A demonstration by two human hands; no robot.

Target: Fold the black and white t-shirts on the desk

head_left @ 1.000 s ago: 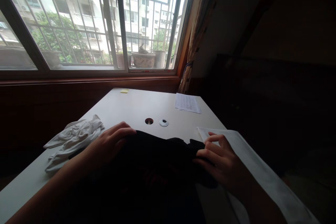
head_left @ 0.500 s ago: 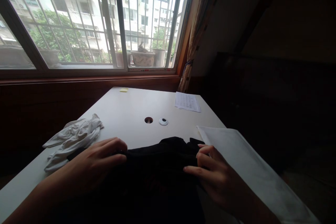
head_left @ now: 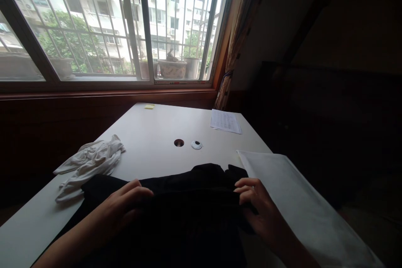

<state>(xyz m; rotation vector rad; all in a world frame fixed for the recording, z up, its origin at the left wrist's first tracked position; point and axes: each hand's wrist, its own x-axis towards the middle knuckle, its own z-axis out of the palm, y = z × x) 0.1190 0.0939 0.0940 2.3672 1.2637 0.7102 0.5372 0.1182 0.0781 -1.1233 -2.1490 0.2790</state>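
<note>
A black cloth (head_left: 194, 213), probably a garment, spreads over the near part of the white table (head_left: 157, 130). On its left side my left hand (head_left: 128, 203) has its fingers closed on the fabric, the thumb mostly in shadow. My right hand (head_left: 257, 205) pinches the cloth's right part, fingers bent toward the left. Between the hands the cloth's far edge is bunched into a raised fold. Its lower part is too dark to make out.
A crumpled white cloth (head_left: 94, 159) lies at the table's left edge. A flat whitish sheet or bag (head_left: 282, 184) covers the right side. Farther back are printed papers (head_left: 225, 121), a yellow note (head_left: 149, 106), a round hole (head_left: 179, 143) and its cover (head_left: 197, 145).
My left hand has moved down and nearer to me, uncovering more black cloth beside the white one. The right hand has shifted slightly, its fingers now more closed on the fabric.
</note>
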